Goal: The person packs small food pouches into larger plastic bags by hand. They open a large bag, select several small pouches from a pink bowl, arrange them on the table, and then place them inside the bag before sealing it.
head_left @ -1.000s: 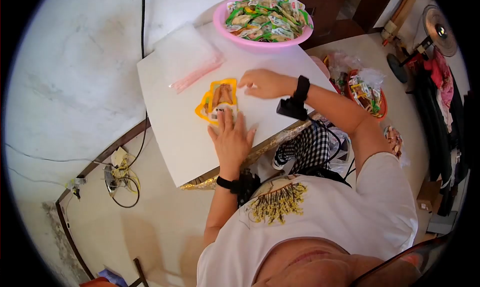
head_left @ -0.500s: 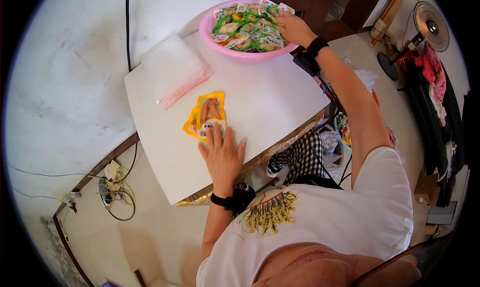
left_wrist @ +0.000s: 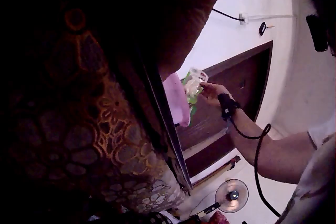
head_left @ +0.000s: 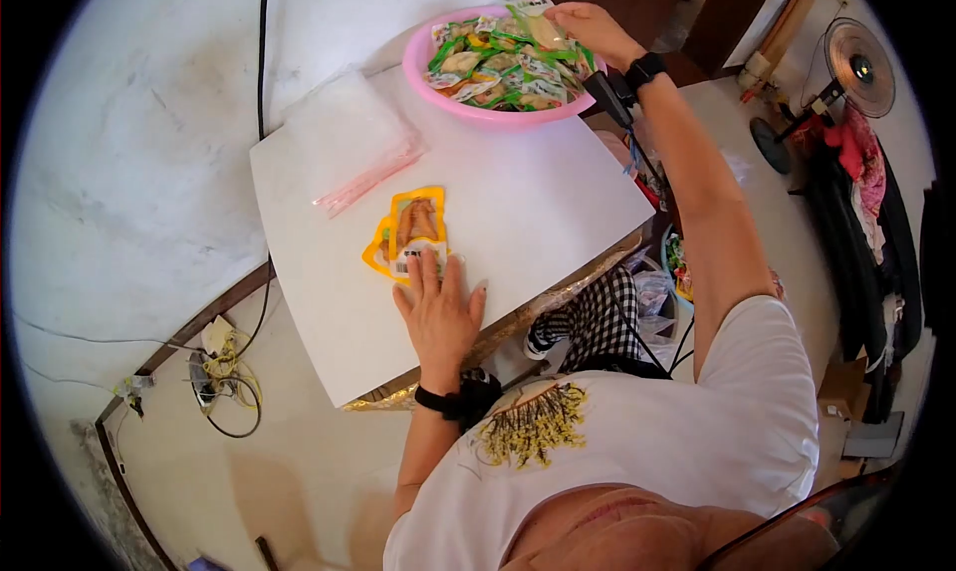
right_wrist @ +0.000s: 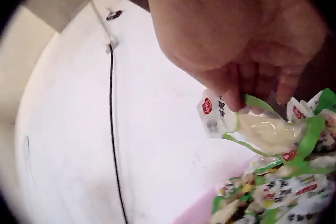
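Observation:
Over a pink basin (head_left: 478, 115) full of green-and-white food packets, my right hand (head_left: 602, 35) pinches one green-edged packet (head_left: 546, 31). The right wrist view shows that packet (right_wrist: 270, 132) hanging from the thumb and fingers of the hand (right_wrist: 236, 29), above the other packets (right_wrist: 289, 195). My left hand (head_left: 440, 317) lies flat on the white table with its fingers spread. Its fingertips touch the lower end of two overlapping yellow-edged packets (head_left: 416, 223). In the left wrist view the right hand (left_wrist: 214, 91) holds the packet (left_wrist: 193, 86) beside the basin (left_wrist: 177, 100).
A stack of clear plastic bags (head_left: 344, 138) with pinkish edges lies on the table (head_left: 518, 203) at the back left. Containers with more packets stand on the floor right of the table. A fan (head_left: 858, 68) stands farther right, and a black cable hangs down the wall.
From beside the yellow-edged packets, my right hand has moved to the basin and lifted a green-edged packet slightly. The left hand has stayed at the yellow-edged packets while the head view shifted.

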`<action>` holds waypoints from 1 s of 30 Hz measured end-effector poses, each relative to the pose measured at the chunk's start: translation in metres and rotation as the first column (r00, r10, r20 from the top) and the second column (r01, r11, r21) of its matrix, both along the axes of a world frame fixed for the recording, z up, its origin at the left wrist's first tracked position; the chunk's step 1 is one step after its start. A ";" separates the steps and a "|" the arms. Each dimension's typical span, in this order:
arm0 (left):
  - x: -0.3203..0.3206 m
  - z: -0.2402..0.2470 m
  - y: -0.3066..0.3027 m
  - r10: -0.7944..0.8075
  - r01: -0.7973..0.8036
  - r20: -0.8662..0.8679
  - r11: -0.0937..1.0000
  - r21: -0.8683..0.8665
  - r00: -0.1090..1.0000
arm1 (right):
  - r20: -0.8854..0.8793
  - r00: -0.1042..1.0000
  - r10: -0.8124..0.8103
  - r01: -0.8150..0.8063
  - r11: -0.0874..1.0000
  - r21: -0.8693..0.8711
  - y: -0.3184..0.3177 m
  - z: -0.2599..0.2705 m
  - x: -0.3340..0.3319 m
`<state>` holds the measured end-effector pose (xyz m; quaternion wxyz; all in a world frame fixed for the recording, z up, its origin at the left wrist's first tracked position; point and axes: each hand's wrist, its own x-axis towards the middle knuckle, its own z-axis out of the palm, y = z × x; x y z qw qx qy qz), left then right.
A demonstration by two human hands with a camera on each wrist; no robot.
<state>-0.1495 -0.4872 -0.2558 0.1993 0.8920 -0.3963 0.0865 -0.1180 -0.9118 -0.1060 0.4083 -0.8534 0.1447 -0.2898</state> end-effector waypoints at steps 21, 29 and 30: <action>-0.001 -0.005 0.001 0.004 -0.002 0.050 0.999 -0.032 0.999 | -0.166 0.865 0.474 -0.415 0.861 0.295 0.133 -0.064 -0.027; 0.000 -0.002 0.000 -0.005 0.007 0.058 0.999 -0.039 0.998 | -0.048 0.945 0.323 -0.327 0.932 -0.155 0.102 -0.004 -0.020; 0.000 -0.001 0.000 -0.002 0.004 0.057 0.999 -0.035 0.998 | 0.041 0.953 0.302 -0.278 0.917 -0.285 0.092 0.005 -0.014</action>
